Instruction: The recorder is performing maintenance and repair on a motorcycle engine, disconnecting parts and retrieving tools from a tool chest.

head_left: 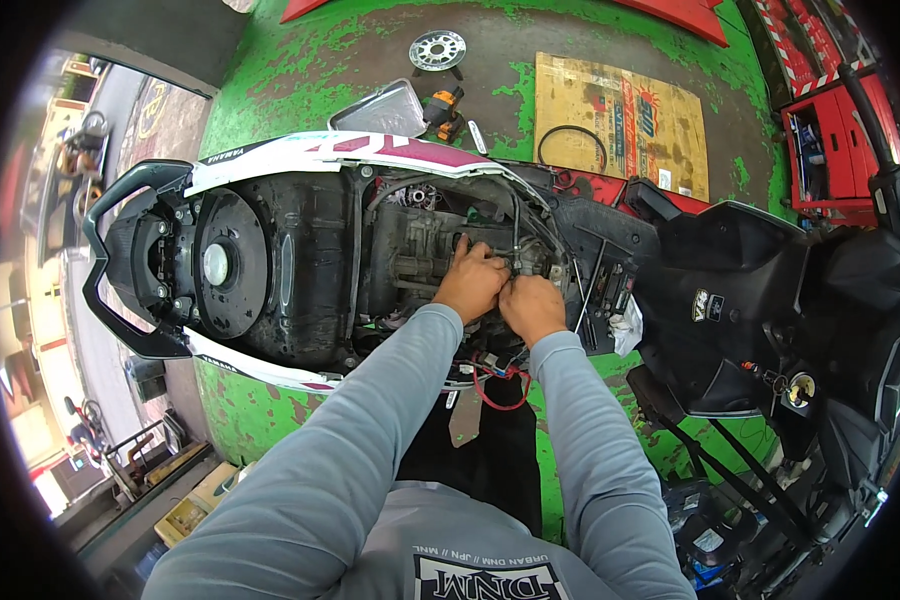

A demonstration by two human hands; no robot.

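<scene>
Left hand (pixel 475 278) bent over engine (pixel 420 245), right hand (pixel 532 306) curled just beside; fingertips hidden, pinching could not be told. Tools (pixel 587 300) lay right of engine, probably for reach.

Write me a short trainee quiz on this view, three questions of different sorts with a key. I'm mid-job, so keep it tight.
1. Short answer: which is nearer the crumpled white wad, the left hand or the right hand?
2. True or false: both hands reach into the opened-up body of the scooter.
3. Multiple choice: what lies on the cardboard sheet?
A) a metal tray
B) a black loop
C) an orange-and-black power tool

Key:
1. The right hand.
2. True.
3. B, the black loop.
</scene>
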